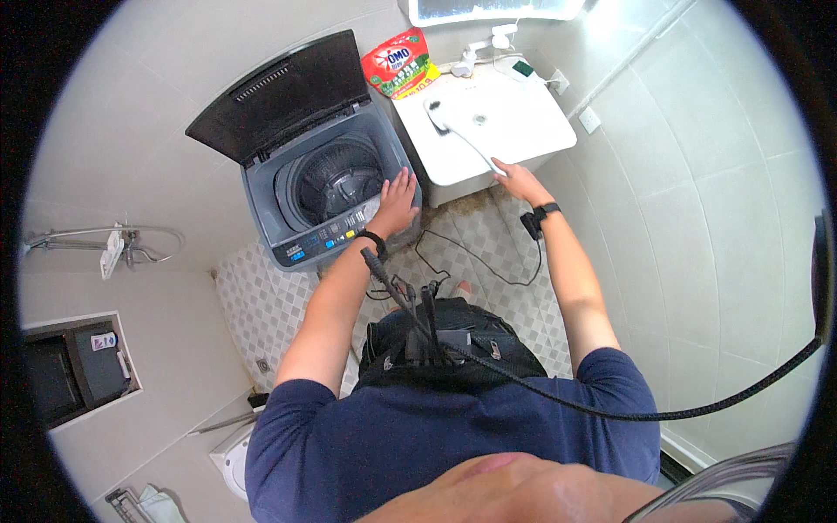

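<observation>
My right hand (pixel 520 181) is closed round the handle end of a white long-handled brush (pixel 472 144). Its head, with dark bristles, lies over the white washbasin (pixel 540 126); whether it touches the surface I cannot tell. On the right front corner of a grey top-loading washing machine (pixel 258 196) rests my left hand (pixel 397 206), flat with its fingers stretched out, beside the control panel. The machine's dark lid (pixel 283 91) stands raised, and the metal drum (pixel 340 179) inside shows.
A red detergent bag (pixel 401 65) stands at the basin's back left corner, near a white tap (pixel 466 63). A black cable (pixel 488 266) loops over the tiled floor below my right wrist. A shower fixture (pixel 113 248) is on the left wall.
</observation>
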A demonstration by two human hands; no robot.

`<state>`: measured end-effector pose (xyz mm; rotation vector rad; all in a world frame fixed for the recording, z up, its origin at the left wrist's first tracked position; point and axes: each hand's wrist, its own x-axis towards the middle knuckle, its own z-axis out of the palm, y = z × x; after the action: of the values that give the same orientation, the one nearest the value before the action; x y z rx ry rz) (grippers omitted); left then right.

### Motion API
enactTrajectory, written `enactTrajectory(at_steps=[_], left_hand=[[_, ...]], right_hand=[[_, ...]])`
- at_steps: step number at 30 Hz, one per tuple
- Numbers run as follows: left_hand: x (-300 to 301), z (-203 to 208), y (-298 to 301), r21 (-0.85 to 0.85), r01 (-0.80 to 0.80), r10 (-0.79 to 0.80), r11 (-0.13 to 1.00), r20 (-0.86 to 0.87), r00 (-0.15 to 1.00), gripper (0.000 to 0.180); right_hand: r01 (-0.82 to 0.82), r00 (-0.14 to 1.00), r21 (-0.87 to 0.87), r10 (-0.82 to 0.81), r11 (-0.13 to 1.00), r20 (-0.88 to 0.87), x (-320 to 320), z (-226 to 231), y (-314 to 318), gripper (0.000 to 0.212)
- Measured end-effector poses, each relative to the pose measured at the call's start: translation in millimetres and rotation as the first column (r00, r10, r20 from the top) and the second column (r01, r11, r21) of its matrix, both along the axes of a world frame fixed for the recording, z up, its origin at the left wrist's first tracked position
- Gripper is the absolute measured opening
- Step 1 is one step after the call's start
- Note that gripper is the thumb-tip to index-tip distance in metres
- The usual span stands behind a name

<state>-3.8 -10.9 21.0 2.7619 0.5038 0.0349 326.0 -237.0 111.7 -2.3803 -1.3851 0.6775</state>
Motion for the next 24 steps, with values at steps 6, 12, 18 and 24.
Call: enactTrajectory(at_steps=[6,12,18,24], left_hand=[[-1,-1,-1,0.028,0.001,-0.003,1.000,0.059,0.998,0.105],[-1,7,-2,0.002,0.009,-0.009,1.000,0.040,0.999,0.103],[-1,5,-1,-0.022,0.006,-0.006,1.000,0.026,1.000,0.103],[-3,-1,0,-0.025,0.005,-0.003,1.000,0.075,0.997,0.103]], right_hand=[[-0.056,0.998,0.060,0.055,0.997,0.016,8,8,-32,0.059],[-0.010,0.990,-0.049,0.016,0.999,0.137,3,-22,31,0.060],[0.082,0.978,-0.197,-0.041,0.977,0.206,-21,2,27,0.056],[0.122,0.970,-0.163,-0.083,0.979,0.228,-13,65,-28,0.052]])
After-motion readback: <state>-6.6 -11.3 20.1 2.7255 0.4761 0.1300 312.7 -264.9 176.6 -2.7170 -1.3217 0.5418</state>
